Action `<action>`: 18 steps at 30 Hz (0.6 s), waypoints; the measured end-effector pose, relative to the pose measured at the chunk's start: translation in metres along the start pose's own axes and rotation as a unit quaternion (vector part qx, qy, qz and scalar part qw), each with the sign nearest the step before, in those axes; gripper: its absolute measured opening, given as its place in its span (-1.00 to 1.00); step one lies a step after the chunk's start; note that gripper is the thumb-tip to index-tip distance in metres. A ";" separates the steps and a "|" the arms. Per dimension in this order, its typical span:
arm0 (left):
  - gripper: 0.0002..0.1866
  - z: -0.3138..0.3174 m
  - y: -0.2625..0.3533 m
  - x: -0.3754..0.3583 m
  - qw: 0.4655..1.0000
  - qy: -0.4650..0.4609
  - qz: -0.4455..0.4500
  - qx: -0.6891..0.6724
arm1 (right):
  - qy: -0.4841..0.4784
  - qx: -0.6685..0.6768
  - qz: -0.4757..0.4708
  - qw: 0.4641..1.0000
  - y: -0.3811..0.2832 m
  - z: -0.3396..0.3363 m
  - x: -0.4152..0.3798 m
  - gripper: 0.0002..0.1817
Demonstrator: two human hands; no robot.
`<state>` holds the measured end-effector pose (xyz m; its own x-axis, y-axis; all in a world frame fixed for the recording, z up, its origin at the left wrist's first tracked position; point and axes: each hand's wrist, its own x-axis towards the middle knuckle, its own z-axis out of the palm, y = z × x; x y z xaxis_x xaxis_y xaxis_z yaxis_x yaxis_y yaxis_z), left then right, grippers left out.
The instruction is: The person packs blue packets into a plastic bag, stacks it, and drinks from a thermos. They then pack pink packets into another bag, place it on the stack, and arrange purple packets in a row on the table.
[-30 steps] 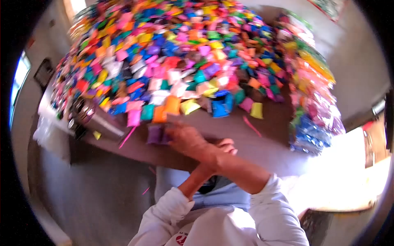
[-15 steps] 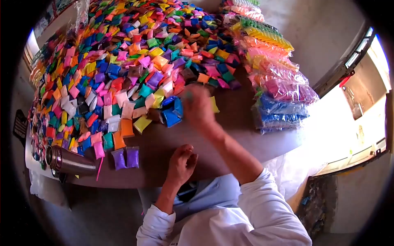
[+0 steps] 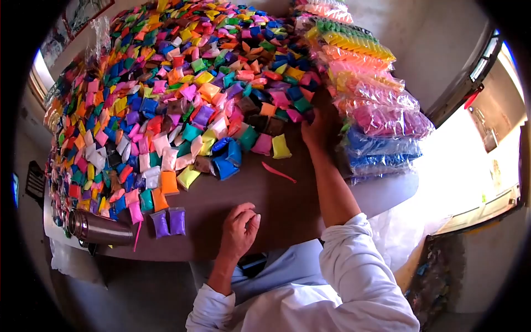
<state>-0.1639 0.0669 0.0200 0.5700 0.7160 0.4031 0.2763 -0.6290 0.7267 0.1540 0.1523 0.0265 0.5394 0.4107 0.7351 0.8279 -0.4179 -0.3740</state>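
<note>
My left hand [image 3: 241, 228] is held over the table's front edge with its fingers curled together; whether anything is between them is too small to tell. Farther off, my right hand [image 3: 316, 126] reaches to the right end of the packet pile, beside the stacked clear bags [image 3: 384, 123]. Its fingers are dark and partly hidden. A pink plastic strip [image 3: 278, 172] lies on the brown table [image 3: 221, 193] between the hands. Near it are a yellow packet [image 3: 281, 146] and a pink packet [image 3: 262, 144]. Two purple packets [image 3: 168, 222] lie side by side near the front edge.
A large heap of coloured packets [image 3: 166, 88] covers the left and back of the table. A metal flask [image 3: 102, 228] lies on its side at the front left, beside another pink strip [image 3: 137, 237]. A chair [image 3: 36, 181] stands beyond the left side.
My right hand has moved right, from the heap's front to beside the bags. The pink strip and a pink packet now show where it was. My left hand has barely moved.
</note>
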 end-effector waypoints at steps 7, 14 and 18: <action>-0.81 0.003 -0.005 -0.003 0.999 -0.008 -0.031 -0.030 | 0.017 0.037 0.012 0.999 0.008 0.000 -0.004 -0.73; -0.83 0.001 -0.003 -0.002 1.000 0.006 0.000 -0.019 | 0.148 -0.080 -0.082 0.982 0.015 0.031 0.000 -0.63; -0.85 0.003 -0.004 -0.003 0.999 0.018 -0.021 -0.047 | -0.024 0.105 0.046 0.993 0.037 0.051 -0.012 -0.59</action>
<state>-0.1639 0.0662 0.0141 0.5310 0.7527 0.3892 0.2243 -0.5678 0.7920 0.1856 0.1733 -0.0254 0.6166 0.4187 0.6667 0.7860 -0.2793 -0.5516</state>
